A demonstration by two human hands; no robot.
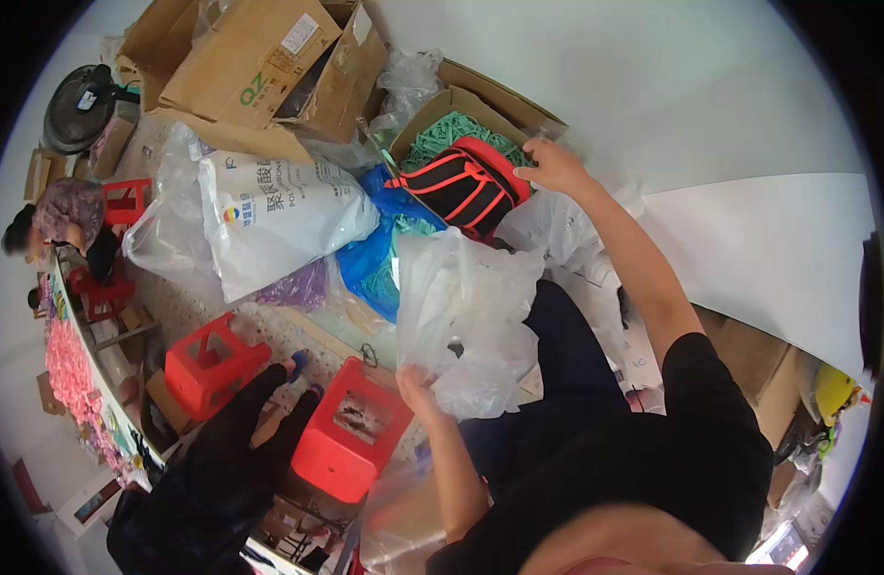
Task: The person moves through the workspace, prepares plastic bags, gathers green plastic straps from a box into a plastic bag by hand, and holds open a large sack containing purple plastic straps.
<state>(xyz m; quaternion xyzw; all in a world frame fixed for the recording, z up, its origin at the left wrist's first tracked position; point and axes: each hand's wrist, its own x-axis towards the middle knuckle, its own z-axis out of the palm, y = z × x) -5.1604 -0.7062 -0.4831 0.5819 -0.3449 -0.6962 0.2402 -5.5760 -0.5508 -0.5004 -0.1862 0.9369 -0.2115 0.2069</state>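
The left hand (418, 385) grips a translucent white plastic bag (464, 321) — the right hand (554, 168), fingers parted, meets a black-and-red striped bag (466, 190).

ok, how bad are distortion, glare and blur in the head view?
Head view: heavy fisheye bowing, black corners; pale highlights on the crumpled translucent plastic bag; large dark print on the white plastic sack legible; heap of small pink pieces too soft to separate; lighting mostly diffuse.

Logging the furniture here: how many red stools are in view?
4: a first stool and second stool either side of the nearer co-worker's legs; a third stool and, lower down, a fourth stool by the farther co-worker. Others may be hidden.
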